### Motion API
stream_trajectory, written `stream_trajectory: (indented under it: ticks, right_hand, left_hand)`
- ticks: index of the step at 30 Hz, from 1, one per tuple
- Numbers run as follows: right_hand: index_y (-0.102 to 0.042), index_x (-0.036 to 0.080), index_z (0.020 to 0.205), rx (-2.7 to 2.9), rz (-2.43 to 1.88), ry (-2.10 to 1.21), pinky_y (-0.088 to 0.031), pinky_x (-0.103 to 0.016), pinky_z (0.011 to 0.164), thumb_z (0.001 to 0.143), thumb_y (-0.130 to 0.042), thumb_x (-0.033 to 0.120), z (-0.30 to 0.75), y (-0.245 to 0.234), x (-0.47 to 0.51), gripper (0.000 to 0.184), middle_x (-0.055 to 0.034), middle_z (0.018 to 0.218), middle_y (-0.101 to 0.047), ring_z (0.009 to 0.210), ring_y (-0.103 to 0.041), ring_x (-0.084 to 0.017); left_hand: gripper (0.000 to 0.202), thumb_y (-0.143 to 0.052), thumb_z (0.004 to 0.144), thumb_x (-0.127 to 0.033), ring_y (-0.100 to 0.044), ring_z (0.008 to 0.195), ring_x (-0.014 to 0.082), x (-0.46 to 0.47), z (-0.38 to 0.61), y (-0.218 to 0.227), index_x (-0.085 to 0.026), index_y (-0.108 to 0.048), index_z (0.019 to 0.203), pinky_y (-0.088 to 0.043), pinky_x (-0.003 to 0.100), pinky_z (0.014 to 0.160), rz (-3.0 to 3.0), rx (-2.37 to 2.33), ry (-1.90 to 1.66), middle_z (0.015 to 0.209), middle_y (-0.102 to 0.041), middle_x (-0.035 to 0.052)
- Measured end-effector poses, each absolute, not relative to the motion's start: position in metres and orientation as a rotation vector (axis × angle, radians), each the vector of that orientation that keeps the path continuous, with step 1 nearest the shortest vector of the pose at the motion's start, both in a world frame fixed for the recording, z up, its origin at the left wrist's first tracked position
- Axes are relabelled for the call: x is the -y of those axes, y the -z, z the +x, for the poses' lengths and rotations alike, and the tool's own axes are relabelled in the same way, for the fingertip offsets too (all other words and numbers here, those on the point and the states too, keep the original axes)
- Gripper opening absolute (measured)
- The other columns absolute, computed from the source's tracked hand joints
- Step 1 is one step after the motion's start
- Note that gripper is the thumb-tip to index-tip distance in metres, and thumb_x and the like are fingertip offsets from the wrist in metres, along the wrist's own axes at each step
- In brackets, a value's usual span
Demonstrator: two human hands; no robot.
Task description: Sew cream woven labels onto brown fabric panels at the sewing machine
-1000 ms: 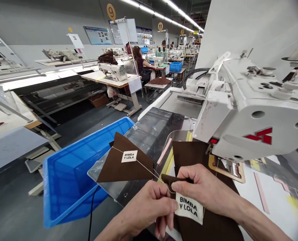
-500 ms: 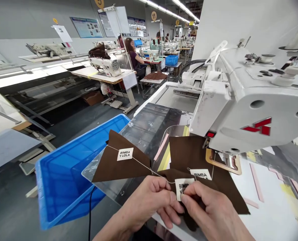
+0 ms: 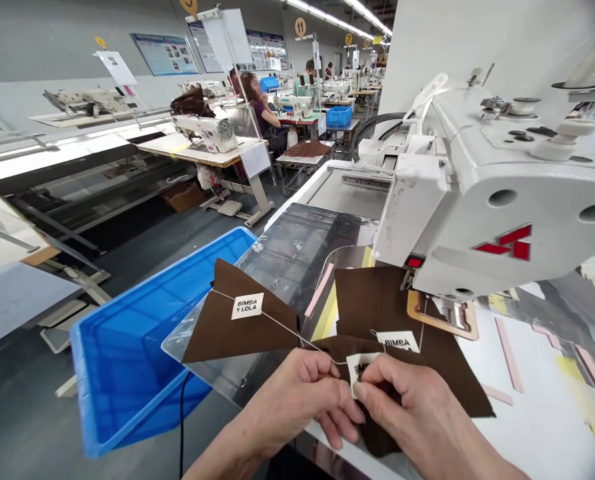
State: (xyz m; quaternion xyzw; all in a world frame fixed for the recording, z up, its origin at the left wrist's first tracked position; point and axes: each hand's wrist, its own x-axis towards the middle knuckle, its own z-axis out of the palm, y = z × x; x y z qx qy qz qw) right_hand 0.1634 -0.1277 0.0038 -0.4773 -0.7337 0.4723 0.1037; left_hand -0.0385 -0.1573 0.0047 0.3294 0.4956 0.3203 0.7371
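My right hand [image 3: 410, 393] is closed in a pinch at the lower edge of a white cloth label [image 3: 356, 367] with black lettering, partly covering it. The label lies on a folded brown fabric piece [image 3: 377, 433]. My left hand [image 3: 305, 393] has its fingers curled at the left side of this piece; the fingertips' grip is partly hidden. A pale thread [image 3: 282, 325] runs from here to another labelled brown fabric piece [image 3: 205, 333] on the left. More brown fabric [image 3: 362, 293] with a label [image 3: 398, 341] lies behind my hands, reaching under the metal clamp frame [image 3: 440, 323].
A white sewing machine [image 3: 542, 207] fills the right side. A blue crate [image 3: 142, 320] stands left, below the clear plate [image 3: 297, 243]. Pink strips [image 3: 508, 353] and yellow tape lie on the work surface. Other sewing tables and a seated person [image 3: 262, 110] are farther back.
My right fingers have shifted over the label and cover more of its lettering. The view has turned slightly to the right. The fabric pieces lie much as before.
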Motion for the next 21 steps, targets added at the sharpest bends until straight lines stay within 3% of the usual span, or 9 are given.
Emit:
stream_trajectory:
  ticks: [3, 9, 21]
  right_hand:
    - [-0.059, 0.026, 0.079, 2.146, -1.411, -1.384, -0.037, -0.026, 0.061, 0.098, -0.052, 0.037, 0.162, -0.004, 0.129, 0.023, 0.0051, 0.069, -0.062, 0.066, -0.053, -0.014]
    - [-0.063, 0.025, 0.079, 2.083, -1.348, -1.509, -0.038, -0.025, 0.059, 0.098, -0.054, 0.037, 0.161, -0.011, 0.125, 0.025, 0.0046, 0.069, -0.063, 0.065, -0.052, -0.014]
    - [-0.061, 0.025, 0.075, 2.088, -1.409, -1.497, -0.037, -0.026, 0.060, 0.094, -0.055, 0.032, 0.157, -0.016, 0.125, 0.022, 0.0048, 0.070, -0.065, 0.066, -0.055, -0.014]
  left_hand:
    - [0.014, -0.065, 0.073, -0.018, -0.075, 0.061, 0.0185, 0.158, -0.040, -0.004, -0.010, -0.077, 0.074, -0.059, 0.020, 0.051, 0.732, -1.063, -0.720, 0.069, -0.076, 0.0099]
    - [0.019, -0.072, 0.082, -0.025, -0.076, 0.068, 0.0182, 0.159, -0.046, -0.003, -0.008, -0.080, 0.086, -0.061, 0.020, 0.056, 0.672, -0.944, -0.723, 0.088, -0.080, 0.0157]
    - [0.017, -0.073, 0.082, -0.024, -0.077, 0.066, 0.0193, 0.160, -0.046, 0.001, -0.008, -0.079, 0.082, -0.061, 0.020, 0.054, 0.689, -0.951, -0.736, 0.082, -0.079, 0.0154]
